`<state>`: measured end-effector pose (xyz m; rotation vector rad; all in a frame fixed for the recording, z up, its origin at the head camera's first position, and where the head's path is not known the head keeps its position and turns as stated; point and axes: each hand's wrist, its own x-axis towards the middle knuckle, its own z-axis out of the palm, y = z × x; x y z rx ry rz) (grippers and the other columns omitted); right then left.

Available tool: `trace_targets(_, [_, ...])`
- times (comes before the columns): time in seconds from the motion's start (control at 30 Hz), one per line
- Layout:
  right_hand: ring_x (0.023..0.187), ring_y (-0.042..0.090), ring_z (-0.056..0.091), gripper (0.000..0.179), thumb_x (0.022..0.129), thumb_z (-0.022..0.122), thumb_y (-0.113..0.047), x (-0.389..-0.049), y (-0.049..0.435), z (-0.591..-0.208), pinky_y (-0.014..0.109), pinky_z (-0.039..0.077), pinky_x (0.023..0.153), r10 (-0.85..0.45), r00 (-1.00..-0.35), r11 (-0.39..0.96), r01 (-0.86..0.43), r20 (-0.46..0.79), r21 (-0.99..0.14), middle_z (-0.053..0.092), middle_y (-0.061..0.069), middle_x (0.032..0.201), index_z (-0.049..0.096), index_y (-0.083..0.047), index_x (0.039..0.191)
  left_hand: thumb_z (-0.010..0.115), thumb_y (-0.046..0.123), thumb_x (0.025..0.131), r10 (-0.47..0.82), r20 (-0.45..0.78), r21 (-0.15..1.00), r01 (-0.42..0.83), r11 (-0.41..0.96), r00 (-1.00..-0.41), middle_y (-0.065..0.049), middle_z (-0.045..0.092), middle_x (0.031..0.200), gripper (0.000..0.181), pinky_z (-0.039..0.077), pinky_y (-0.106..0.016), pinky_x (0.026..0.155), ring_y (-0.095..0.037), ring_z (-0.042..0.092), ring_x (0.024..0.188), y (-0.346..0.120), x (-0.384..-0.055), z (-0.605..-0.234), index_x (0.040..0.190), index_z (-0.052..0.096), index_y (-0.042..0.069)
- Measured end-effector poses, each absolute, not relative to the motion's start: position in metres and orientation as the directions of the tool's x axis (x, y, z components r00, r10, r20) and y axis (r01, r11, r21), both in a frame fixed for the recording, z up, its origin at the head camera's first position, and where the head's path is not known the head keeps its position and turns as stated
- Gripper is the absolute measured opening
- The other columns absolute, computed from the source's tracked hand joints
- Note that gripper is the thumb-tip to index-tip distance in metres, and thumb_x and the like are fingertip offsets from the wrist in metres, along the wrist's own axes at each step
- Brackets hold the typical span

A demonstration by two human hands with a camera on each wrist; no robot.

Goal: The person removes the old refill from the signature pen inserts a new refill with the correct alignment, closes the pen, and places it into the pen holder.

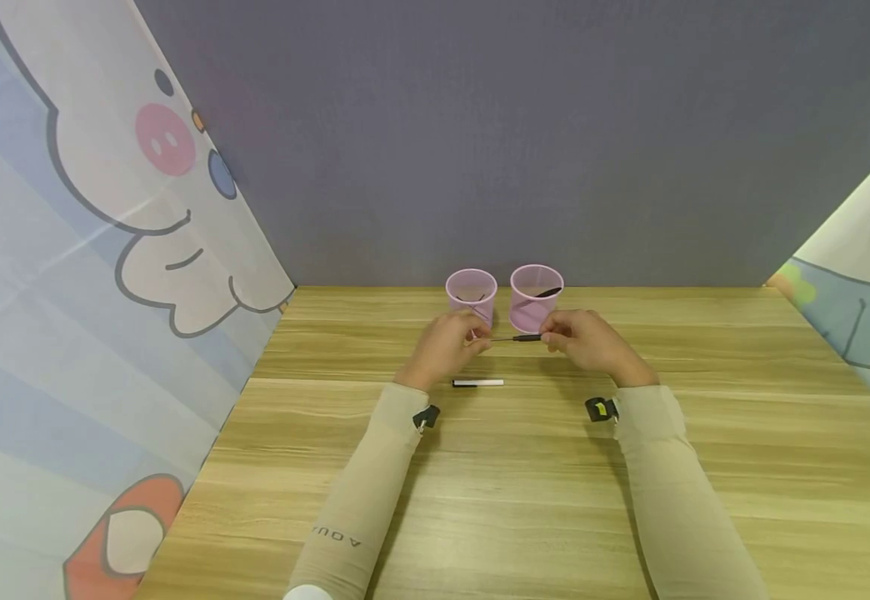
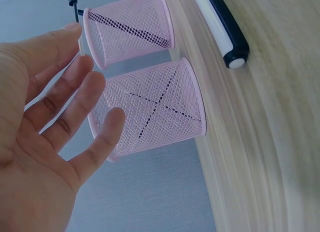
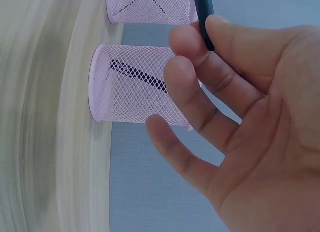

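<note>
Both hands meet over the table in front of two pink mesh pen holders. My right hand point(image 1: 588, 340) pinches the thick black handle point(image 3: 203, 16) of a slim tool point(image 1: 527, 337) between thumb and fingers. Its thin shaft points left, where the thumb and index finger of my left hand point(image 1: 446, 342) pinch it; a pale tip point(image 2: 82, 47) shows past these fingers in the left wrist view. The other fingers of each hand are spread and loosely bent. Below the hands, a white and black marker point(image 1: 477, 383) lies sideways on the table.
The left pen holder point(image 2: 155, 106) has thin dark sticks crossed inside. In the right pen holder point(image 3: 135, 84) leans one thicker dark stick, its end above the rim. A grey panel point(image 1: 525, 150) stands behind the wooden table point(image 1: 495, 500), with a cartoon curtain point(image 1: 45, 333) at left.
</note>
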<state>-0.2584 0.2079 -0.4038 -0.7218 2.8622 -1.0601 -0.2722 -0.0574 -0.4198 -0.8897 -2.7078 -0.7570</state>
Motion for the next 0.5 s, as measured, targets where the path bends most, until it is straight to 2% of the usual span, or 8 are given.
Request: trace_targets(0.5, [0.075,0.016,0.063,0.005,0.098,0.065,-0.005,-0.2594,0.2058,-0.4055,0.033,0.048,0.069,-0.422,-0.893,0.668,-0.421,0.153,-0.614,0.071,0.003,0.079,0.069,-0.006,0.097,0.077,0.018,0.092,0.523,0.320,0.353,0.612,0.708,-0.790,0.000,0.074,0.098,0.012,0.055,-0.032,0.082,-0.013,0.067,0.088,-0.0534,-0.2697,-0.4179,0.103,0.079,0.014])
